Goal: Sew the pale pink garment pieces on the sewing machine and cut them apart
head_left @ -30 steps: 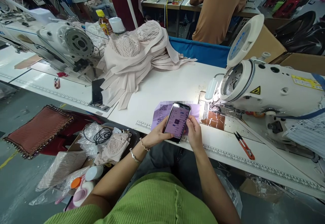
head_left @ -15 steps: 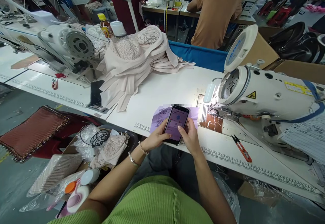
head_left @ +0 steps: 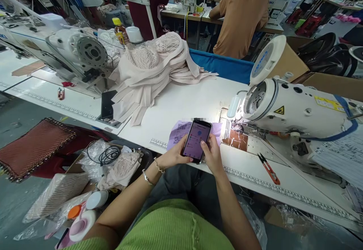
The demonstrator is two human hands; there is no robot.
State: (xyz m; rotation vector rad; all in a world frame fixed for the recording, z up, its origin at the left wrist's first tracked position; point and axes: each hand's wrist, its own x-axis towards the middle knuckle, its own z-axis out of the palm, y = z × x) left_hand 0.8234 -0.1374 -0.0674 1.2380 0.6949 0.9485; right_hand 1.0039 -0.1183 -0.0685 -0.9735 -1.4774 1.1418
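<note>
A dark-edged smartphone (head_left: 197, 140) with a lit, pinkish screen is held upright and slightly tilted above the table's front edge. My left hand (head_left: 176, 154) is closed around its left side, the thumb low along the bottom edge. On the other side, my right hand (head_left: 212, 152) grips the right edge, its thumb over the screen. Behind the phone lies a purple paper sheet (head_left: 176, 133) printed with QR codes, partly covered by the phone and my hands. Bracelets circle my left wrist.
A sewing machine (head_left: 292, 104) stands at right, with red-handled thread snips (head_left: 269, 169) before it. Beige lace garments (head_left: 153, 68) are piled at back left, beside another machine (head_left: 79, 53). A box of bags and bottles (head_left: 113, 163) sits low left. Two people (head_left: 241, 19) work beyond.
My left thumb has slid down off the screen to the phone's bottom edge. The right thumb has shifted slightly. The camera view has tilted a little; the phone stays in both hands.
</note>
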